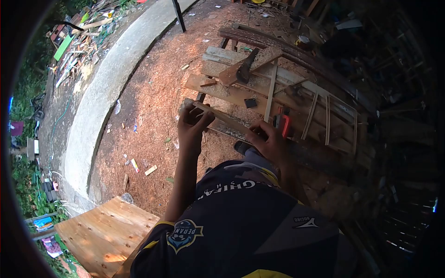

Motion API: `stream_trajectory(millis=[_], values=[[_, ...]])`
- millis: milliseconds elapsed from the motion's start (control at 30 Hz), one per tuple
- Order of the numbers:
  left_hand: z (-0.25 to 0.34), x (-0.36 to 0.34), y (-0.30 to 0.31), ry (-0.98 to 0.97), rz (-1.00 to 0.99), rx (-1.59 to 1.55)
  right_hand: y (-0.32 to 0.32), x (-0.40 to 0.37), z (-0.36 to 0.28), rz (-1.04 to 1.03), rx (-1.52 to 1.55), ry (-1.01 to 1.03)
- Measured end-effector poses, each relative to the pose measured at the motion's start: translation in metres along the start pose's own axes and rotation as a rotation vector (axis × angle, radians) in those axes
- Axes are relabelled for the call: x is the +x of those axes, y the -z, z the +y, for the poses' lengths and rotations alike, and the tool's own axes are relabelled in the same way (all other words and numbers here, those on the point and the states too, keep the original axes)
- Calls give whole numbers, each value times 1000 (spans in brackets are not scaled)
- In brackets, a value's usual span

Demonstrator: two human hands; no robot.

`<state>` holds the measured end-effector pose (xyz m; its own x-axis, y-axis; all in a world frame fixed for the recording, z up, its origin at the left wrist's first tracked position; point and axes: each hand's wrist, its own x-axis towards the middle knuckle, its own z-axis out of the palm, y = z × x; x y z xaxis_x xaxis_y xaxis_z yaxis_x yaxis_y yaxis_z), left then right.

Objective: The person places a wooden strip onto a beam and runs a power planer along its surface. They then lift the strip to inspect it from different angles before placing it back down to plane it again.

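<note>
A thin flat wooden strip [222, 118] is held up between both hands in front of my body. My left hand [193, 116] pinches its left end between thumb and fingers. The other end is gripped by my right hand [265, 137], fingers curled round it. Beyond the strip stands a plank workbench [234, 95] strewn with wood shavings. On it lie a hand saw [234, 73], a small dark square [251, 103] and several thin wooden sticks [271, 90]. A red and black tool [283, 124] rests just beyond my right hand.
Shavings cover the ground [143, 102] left of the bench. A concrete strip [104, 88] curves along the left. A plywood sheet [104, 231] lies at the lower left. A dark post [178, 16] stands at the top, and scrap wood [76, 60] is heaped at the upper left.
</note>
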<state>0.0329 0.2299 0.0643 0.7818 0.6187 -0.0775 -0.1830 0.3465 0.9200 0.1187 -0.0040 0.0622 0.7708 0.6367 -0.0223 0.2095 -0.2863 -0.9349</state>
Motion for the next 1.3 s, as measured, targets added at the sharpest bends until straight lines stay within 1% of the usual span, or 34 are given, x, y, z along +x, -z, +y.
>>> stream_trajectory(millis=[100,333,400,500,600,700,800,900,1000,1300], values=[[-11,3,1,72,-96,-23,4,-9,-5,36,-5,-10],[-16,2,-11,61,-153,41,12,-21,-3,58,3,-55],[-16,1,-13,61,-160,40,12,-23,2,60,23,-78],[-19,1,-15,40,-168,47,13,-23,9,87,4,-56],[-22,1,-17,36,-153,71,16,-23,8,72,-18,-34],[-23,-1,-20,64,-134,19,19,-24,9,65,-89,-38],[-22,-2,-25,62,-118,6,20,-25,22,-56,89,-125],[-29,2,-23,39,-134,5,18,-26,21,-61,121,-123],[-30,0,-30,35,-105,-25,20,-27,21,-43,149,-158],[-37,-2,-36,30,-159,-64,29,-32,23,23,87,-88]])
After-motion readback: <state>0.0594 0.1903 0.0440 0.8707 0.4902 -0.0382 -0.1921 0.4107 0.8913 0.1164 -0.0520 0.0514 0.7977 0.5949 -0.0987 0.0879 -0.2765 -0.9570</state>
